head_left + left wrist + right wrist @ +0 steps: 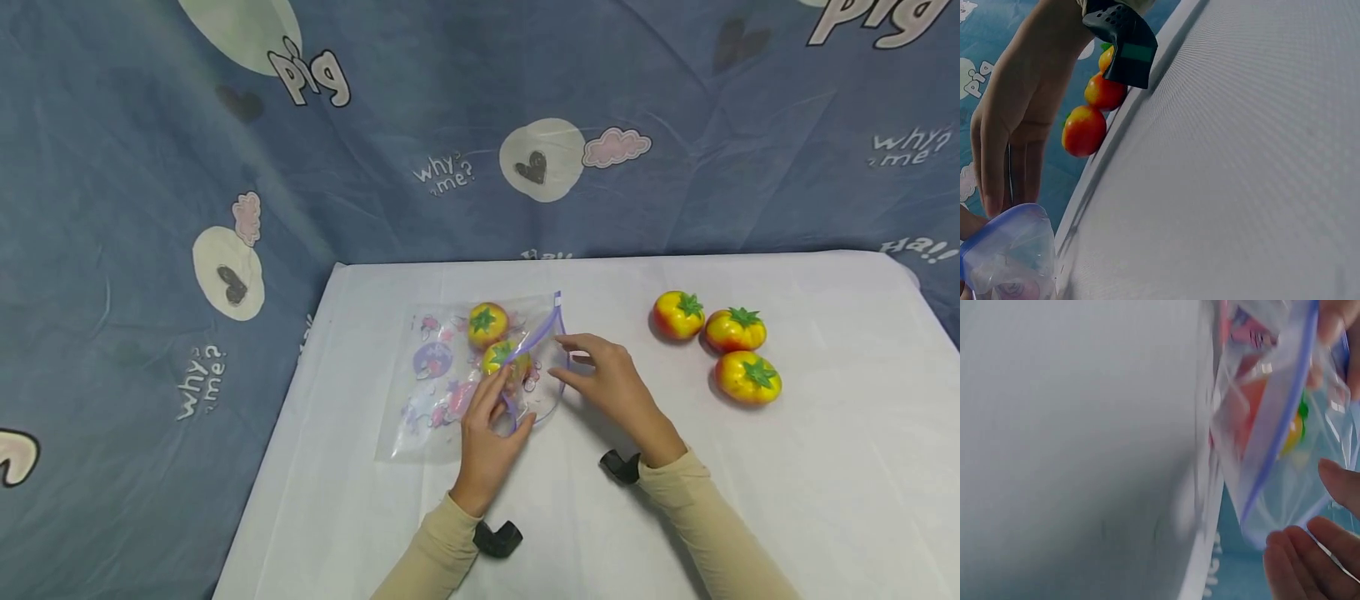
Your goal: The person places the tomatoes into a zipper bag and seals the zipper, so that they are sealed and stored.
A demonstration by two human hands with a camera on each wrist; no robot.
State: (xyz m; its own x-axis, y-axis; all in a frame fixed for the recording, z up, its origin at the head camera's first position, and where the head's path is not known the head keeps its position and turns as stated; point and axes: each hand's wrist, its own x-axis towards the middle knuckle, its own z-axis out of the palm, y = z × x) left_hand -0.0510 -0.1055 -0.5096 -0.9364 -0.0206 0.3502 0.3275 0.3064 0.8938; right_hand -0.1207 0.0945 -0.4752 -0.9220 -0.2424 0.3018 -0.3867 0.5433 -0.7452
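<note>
A clear zip bag (401,429) with printed pink and purple pictures lies flat, its purple-edged mouth standing apart on the right. Two yellow-red toy tomatoes with green leaf tops are inside, the far tomato (487,323) and the near tomato (498,357). My left hand (487,446) holds the near side of the bag's mouth between fingers and thumb. Across the mouth, my right hand (611,383) has its thumb and fingers spread apart; its fingertips are at the purple rim (1294,412). In the left wrist view, the right hand's fingers reach down to the bag's edge (1016,215).
Three more toy tomatoes stand grouped on the right of the white-covered table (847,467): the left one (675,317), the middle one (733,332) and the front one (746,379). A blue printed cloth (420,100) hangs behind and along the left side.
</note>
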